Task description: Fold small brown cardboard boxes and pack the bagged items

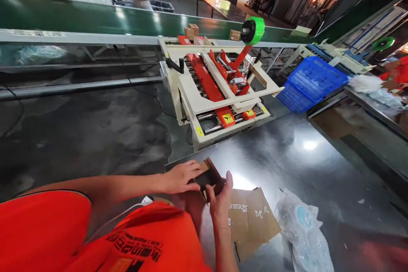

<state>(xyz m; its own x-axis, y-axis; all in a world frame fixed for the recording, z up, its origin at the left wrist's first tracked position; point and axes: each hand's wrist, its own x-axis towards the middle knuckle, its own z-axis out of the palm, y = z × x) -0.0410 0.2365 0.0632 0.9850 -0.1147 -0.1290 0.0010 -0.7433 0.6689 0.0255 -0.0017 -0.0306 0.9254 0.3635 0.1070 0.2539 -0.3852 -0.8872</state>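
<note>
Both hands were closed on a small dark box, held just above the near edge of the metal table. The left hand lay flat along the box's left side, fingers stretched across its top toward the right, while the right hand gripped it from below and to the right, thumb raised beside the box's near corner. The box sat between the two palms, touching both, its long axis running diagonally from the left hand's fingertips down toward the right hand's wrist; one brown flap stood up at its far end. Neither hand was plainly nearer, since each pressed against it. Just right of the right hand, and partly under its wrist, a flattened cardboard sheet with printed lettering lay on the table, and farther right of that a crumpled clear plastic bag. Well ahead of both hands stood a cream and red tape sealing machine topped by a green tape roll, with a blue plastic crate off to the right beyond it.
</note>
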